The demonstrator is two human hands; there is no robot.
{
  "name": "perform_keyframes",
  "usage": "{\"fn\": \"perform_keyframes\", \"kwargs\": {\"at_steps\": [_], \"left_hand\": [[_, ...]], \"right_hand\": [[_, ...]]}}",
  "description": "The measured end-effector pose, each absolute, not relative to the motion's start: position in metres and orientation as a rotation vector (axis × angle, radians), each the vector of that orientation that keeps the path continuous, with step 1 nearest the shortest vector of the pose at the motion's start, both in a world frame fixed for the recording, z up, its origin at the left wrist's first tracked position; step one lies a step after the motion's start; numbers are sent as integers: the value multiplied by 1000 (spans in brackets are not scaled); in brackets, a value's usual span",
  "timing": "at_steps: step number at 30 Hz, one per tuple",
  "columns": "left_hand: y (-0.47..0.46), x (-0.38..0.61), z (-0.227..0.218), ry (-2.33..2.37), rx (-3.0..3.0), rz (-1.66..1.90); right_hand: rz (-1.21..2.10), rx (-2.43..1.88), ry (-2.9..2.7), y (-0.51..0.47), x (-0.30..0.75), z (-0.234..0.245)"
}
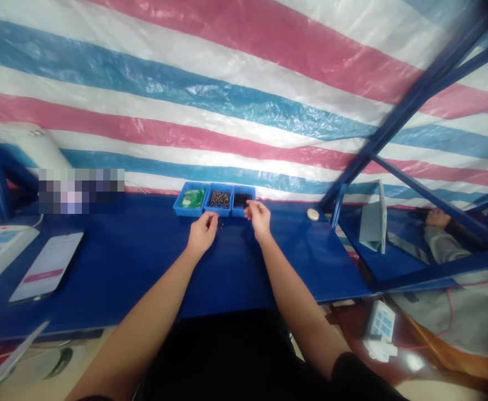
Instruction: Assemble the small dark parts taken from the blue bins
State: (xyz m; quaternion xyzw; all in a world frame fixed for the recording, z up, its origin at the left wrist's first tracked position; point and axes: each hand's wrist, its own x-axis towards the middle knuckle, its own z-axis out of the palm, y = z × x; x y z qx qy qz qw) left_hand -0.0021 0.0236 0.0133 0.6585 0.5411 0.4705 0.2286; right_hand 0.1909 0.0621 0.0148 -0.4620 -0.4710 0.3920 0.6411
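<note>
Three blue bins stand side by side at the back of the blue table. In the left bin (176,207) lies a green item in clear plastic. The middle bin (218,211) holds many small metallic pieces, and the right bin (239,211) small black pieces. My left hand (203,233) is just in front of the middle bin, thumb and fingers pressed together; what they hold is hidden. At the right bin's front corner is my right hand (259,218), its fingertips pinched together on something too small to name. A tiny dark piece (222,226) lies on the table between my hands.
A phone (47,266) and a white power strip (2,250) lie at the left. A round cream-coloured disc (312,214) is at the right, near a blue metal frame (398,106). Beyond it, a co-worker's hand (437,218) rests by a propped tablet (373,217).
</note>
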Motion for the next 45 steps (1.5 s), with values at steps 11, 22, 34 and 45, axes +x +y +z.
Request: {"fn": "perform_keyframes", "kwargs": {"at_steps": [11,22,34,45], "left_hand": [[26,-5,9,1538,1857,1342],[29,-2,6,1460,1963,1256],[28,-2,7,1401,1954,1273],[26,-2,12,1413,1916,1238]], "right_hand": [[475,-1055,-2218,42,161,3],[796,-1009,-1666,47,160,-3],[1132,-927,-1267,49,154,2],[1070,-934,-1393,41,154,9]]}}
